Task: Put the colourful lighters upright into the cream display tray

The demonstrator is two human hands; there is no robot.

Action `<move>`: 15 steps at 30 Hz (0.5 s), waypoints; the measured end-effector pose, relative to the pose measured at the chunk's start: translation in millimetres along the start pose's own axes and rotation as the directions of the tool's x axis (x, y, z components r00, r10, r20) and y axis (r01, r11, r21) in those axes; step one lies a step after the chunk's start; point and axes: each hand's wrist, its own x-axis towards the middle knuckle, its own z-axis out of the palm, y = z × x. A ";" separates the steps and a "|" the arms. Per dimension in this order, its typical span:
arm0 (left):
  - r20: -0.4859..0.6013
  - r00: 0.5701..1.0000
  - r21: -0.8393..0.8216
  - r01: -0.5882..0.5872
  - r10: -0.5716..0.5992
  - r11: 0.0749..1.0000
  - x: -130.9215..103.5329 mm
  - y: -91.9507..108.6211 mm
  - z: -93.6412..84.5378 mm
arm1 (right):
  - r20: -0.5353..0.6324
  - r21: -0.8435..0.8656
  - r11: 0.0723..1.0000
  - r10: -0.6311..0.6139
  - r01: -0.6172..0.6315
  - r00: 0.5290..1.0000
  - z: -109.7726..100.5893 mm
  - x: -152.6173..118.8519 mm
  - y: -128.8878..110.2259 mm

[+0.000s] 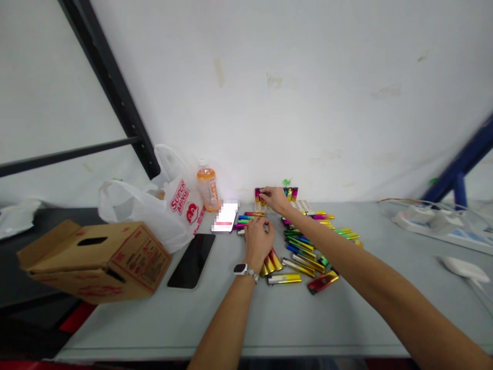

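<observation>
Shiny multicoloured lighters (304, 250) lie in a loose pile on the grey table. At the back by the wall, a pale tray with holes (304, 205) holds a row of upright lighters (290, 194). My right hand (274, 199) reaches over to the left end of that row, its fingertips pinched on a lighter (257, 195) there. Nearer to me, my left hand (260, 237), with a watch on the wrist, rests among the lighters with its fingers curled. Whatever it may hold is hidden. Several lighters (246, 218) lie stacked just beyond it.
To the left are a black phone (191, 261), a lit phone (225, 217), an orange drink bottle (208, 187), a white plastic bag (173, 210) and an open cardboard box (100, 259). A power strip (447, 228) and a white charger (466, 268) lie on the right.
</observation>
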 end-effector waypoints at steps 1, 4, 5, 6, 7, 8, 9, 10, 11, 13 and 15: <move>0.002 1.000 -0.006 0.008 -0.008 1.000 0.4 0.7 -0.1 | -0.003 0.006 1.000 -0.001 0.001 1.000 -0.4 -0.4 -0.5; 0.021 1.000 -0.015 0.021 -0.020 1.000 1.3 1.9 -0.9 | -0.005 -0.008 1.000 0.003 -0.003 1.000 -3.5 -0.7 -1.7; 0.026 0.999 -0.015 0.022 -0.021 1.000 1.3 2.2 -1.2 | -0.008 -0.019 1.000 0.009 -0.010 1.000 -5.1 -0.7 -1.8; 0.029 0.999 -0.013 0.023 -0.023 1.000 1.4 2.4 -1.4 | -0.012 -0.029 0.999 0.013 -0.014 1.000 -7.0 -0.7 -1.6; 0.030 0.999 -0.011 0.027 -0.027 1.000 1.3 2.7 -1.5 | -0.018 -0.038 0.999 0.013 -0.014 1.000 -8.9 -0.8 -1.2; 0.030 0.999 -0.008 0.032 -0.031 0.999 1.3 3.0 -1.5 | -0.022 -0.047 0.999 0.010 -0.011 1.000 -10.9 -1.1 -0.5; 0.030 0.999 -0.005 0.037 -0.037 0.999 1.2 3.2 -1.4 | -0.026 -0.054 0.999 0.005 -0.006 1.000 -12.8 -1.5 0.3; 0.030 0.999 -0.002 0.041 -0.041 0.999 1.2 3.5 -1.3 | -0.028 -0.061 0.998 0.003 -0.004 1.000 -14.5 -2.0 1.3; 0.030 0.999 -0.001 0.042 -0.042 0.999 1.2 3.7 -1.1 | -0.028 -0.068 0.998 0.005 -0.007 1.000 -16.0 -2.5 2.2; 0.028 0.999 -0.005 0.044 -0.044 0.999 1.3 3.8 -0.5 | -0.028 -0.083 0.996 0.020 -0.023 0.999 -18.3 -3.4 4.0; 0.026 0.999 -0.010 0.045 -0.045 0.999 1.3 3.3 0.3 | -0.019 -0.098 0.995 0.031 -0.033 0.999 -19.8 -4.1 5.4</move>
